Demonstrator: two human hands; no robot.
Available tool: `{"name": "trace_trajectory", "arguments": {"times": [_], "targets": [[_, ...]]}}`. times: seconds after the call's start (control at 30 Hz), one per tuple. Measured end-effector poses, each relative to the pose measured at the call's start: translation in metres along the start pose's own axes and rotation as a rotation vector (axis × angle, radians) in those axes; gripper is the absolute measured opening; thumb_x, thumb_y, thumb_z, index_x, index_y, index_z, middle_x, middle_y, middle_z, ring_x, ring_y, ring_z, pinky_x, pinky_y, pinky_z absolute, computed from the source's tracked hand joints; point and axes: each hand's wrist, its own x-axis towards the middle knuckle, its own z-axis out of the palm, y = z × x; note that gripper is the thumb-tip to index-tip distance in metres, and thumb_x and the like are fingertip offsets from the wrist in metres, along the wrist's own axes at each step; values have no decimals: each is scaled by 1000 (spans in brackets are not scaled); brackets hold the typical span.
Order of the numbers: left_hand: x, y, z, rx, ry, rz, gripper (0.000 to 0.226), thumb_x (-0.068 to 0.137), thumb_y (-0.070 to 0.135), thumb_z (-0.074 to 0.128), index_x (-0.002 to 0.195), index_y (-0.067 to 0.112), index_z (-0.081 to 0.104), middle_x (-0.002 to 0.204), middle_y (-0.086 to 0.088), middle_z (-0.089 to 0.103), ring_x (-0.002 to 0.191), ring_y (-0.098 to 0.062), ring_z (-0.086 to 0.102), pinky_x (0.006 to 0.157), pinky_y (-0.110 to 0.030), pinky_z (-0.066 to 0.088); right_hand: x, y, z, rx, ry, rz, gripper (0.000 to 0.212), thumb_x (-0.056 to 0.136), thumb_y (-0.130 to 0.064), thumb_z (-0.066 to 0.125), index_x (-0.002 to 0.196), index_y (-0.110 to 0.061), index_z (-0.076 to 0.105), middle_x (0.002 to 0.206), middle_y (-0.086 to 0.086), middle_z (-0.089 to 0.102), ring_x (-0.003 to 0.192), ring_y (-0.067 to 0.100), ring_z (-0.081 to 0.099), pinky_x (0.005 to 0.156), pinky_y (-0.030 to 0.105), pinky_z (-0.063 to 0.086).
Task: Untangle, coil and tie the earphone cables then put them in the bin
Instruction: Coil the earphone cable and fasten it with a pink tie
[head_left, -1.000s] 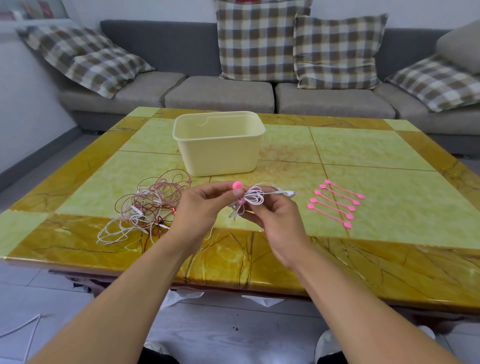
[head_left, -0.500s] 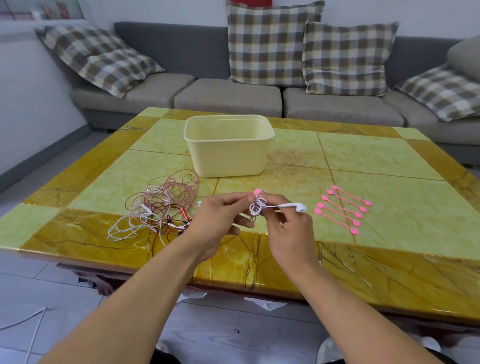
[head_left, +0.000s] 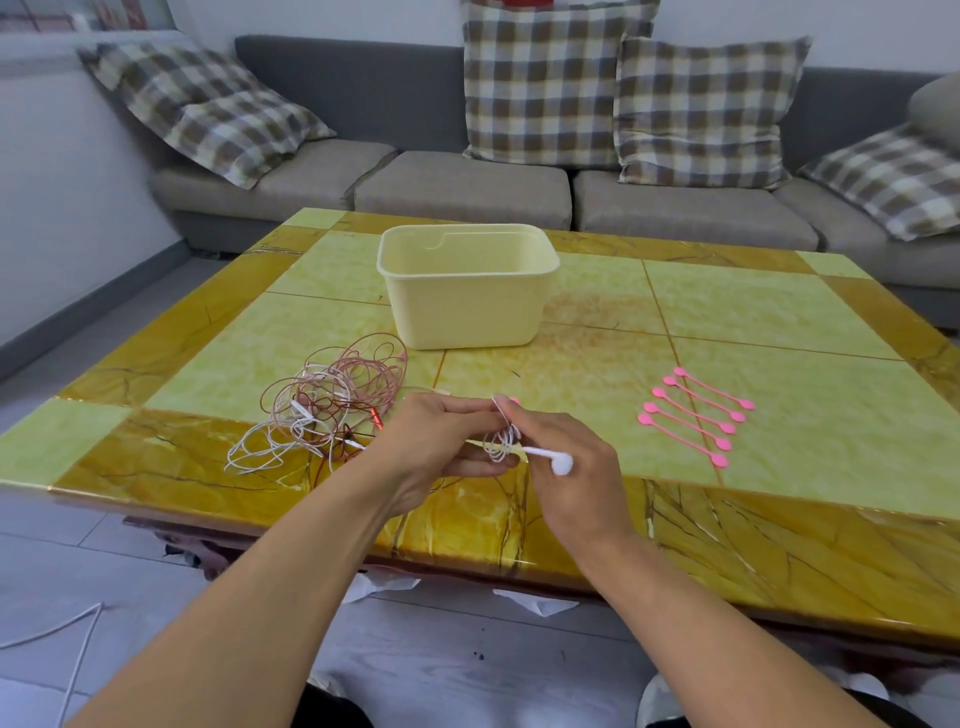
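Both left hand (head_left: 434, 441) and right hand (head_left: 566, 457) pinching the coil (head_left: 501, 441) above the desk (head_left: 779, 322) near edge, pink tie (head_left: 514, 400) at fingertips, bin (head_left: 467, 296) straight ahead, slightly leftward, nearer the left hand.

Pale cream-yellow bin (head_left: 467, 291) on a table (head_left: 779, 322) of light green marbled squares bordered in veined amber-gold. Tangle of cables (head_left: 332, 410) at near left in rose pink, white and dark red. White coiled earphone (head_left: 519, 447) with a pink tie. Bright pink ties (head_left: 696, 415) at right. Grey sofa (head_left: 467, 192) far back, with cushions (head_left: 540, 78) checked brown, grey and cream.
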Motion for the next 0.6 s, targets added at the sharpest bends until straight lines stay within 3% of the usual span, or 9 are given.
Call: {"name": "trace_trajectory", "arguments": {"times": [0.1, 0.2, 0.3, 0.4, 0.5, 0.6], "targets": [[3, -4, -1, 18, 62, 47, 13, 89, -1, 71, 98, 0, 79, 94, -23, 76, 82, -26, 72, 75, -32, 63, 1, 4, 3, -76, -1, -86, 54, 91, 2, 68, 140, -20, 59, 96, 4, 75, 81, 14, 66, 74, 21, 53], [5, -7, -3, 146, 111, 90, 13, 85, -3, 70, 88, 3, 82, 88, -22, 76, 78, -23, 70, 76, -33, 63, 0, 2, 9, -116, -38, -42, 55, 93, -8, 72, 143, -23, 56, 86, 4, 74, 71, 20, 66, 66, 33, 55], [8, -12, -5, 403, 195, 161, 20, 79, 1, 69, 75, 14, 83, 74, -17, 75, 67, -18, 66, 72, -39, 62, -4, 1, 15, -73, -125, 114, 49, 94, -15, 71, 139, -29, 61, 94, 5, 77, 82, 23, 71, 71, 41, 58], [6, -11, -1, 715, 233, 232, 23, 77, 7, 65, 68, 20, 81, 60, -2, 72, 59, -12, 66, 60, -31, 55, -4, -1, 17, -70, -208, 226, 52, 94, -19, 70, 142, -34, 56, 108, 1, 76, 98, 23, 72, 82, 44, 58], [9, -10, 1, 948, 278, 340, 17, 82, 12, 66, 70, 14, 79, 64, -8, 69, 62, -26, 58, 61, -39, 55, 0, -7, 14, -135, -346, 300, 66, 96, -23, 67, 151, -42, 37, 109, -10, 71, 96, 18, 68, 81, 41, 56], [15, -10, -2, 1192, 274, 447, 17, 84, 13, 64, 73, 11, 77, 68, -14, 61, 62, -25, 51, 58, -40, 49, 6, -10, 8, -242, -399, 327, 76, 96, -28, 63, 156, -47, 19, 117, -11, 58, 97, 15, 61, 79, 40, 54]]}}
